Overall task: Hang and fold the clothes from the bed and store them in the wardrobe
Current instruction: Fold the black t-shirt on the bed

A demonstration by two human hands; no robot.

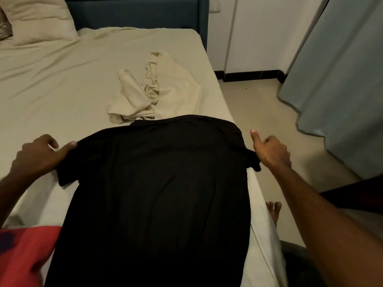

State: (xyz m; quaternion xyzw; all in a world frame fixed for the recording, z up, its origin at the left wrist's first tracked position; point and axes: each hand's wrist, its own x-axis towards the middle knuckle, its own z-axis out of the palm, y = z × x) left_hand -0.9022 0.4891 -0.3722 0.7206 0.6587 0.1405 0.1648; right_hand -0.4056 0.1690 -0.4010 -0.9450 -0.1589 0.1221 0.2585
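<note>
From the head view we read no writing anywhere. The black shirt (157, 183) lies spread on the bed (51, 79) between our hands. Our left hand (39, 156) pinches its left sleeve; our right hand (269, 151) grips the right sleeve, thumb raised. A cream garment (145, 90) lies crumpled beyond.

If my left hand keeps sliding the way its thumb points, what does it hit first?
The left hand has its thumb aimed right, already at the black shirt near its sleeve. Going on, it would likely push straight into the shirt's shoulder, nothing else first.
</note>
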